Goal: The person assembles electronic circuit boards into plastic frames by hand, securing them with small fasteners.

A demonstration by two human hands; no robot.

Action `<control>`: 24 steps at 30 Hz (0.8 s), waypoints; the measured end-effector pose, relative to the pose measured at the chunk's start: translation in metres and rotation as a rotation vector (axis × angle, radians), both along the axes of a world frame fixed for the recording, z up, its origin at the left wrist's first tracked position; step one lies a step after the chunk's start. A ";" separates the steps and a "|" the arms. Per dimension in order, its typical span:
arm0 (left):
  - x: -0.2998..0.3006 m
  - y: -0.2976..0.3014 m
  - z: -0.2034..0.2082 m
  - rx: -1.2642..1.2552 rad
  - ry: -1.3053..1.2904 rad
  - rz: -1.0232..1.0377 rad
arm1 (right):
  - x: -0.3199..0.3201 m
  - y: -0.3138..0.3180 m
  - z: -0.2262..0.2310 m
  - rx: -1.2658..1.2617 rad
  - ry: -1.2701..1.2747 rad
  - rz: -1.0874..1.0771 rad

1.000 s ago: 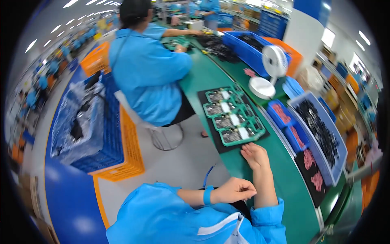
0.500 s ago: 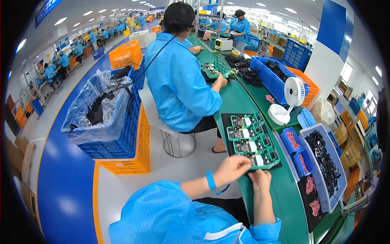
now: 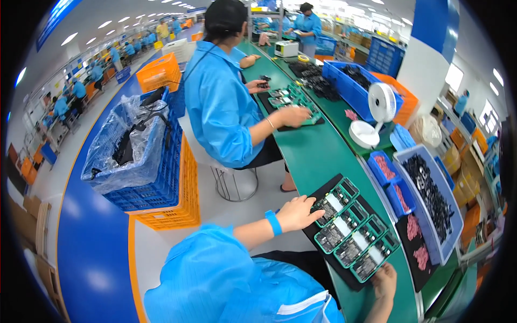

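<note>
A green frame tray holds several circuit boards with black and white parts. It lies slanted on a black mat at the near edge of the green bench. My left hand, with a blue wristband, grips the tray's far left end, thumb and fingers a little apart. At the near right corner, my right hand has its fingers closed on the frame's edge. The undersides of both grips are hidden.
To the right stand blue bins of pink pieces and a grey-blue bin of black parts. A white fan is beyond them. A co-worker sits ahead; stacked crates stand at left.
The tray has been turned aslant and brought nearer. My right hand has moved right to its near corner; my left now holds its far left end. The co-worker's hands have moved over another tray.
</note>
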State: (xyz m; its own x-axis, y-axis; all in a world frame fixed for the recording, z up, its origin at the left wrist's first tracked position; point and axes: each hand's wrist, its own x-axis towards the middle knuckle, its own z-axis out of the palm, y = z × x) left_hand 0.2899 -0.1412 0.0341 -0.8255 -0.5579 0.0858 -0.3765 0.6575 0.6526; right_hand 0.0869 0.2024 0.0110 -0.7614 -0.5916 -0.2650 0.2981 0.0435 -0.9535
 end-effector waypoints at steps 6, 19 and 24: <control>0.034 0.027 0.001 0.364 0.104 -0.181 | -0.049 0.021 0.018 0.382 0.369 -0.035; 0.011 0.155 -0.001 1.515 -0.643 -0.909 | -0.109 0.038 0.015 0.532 0.537 -0.180; 0.000 0.164 -0.011 1.485 -0.781 -1.046 | -0.104 0.034 0.010 0.301 0.571 -0.235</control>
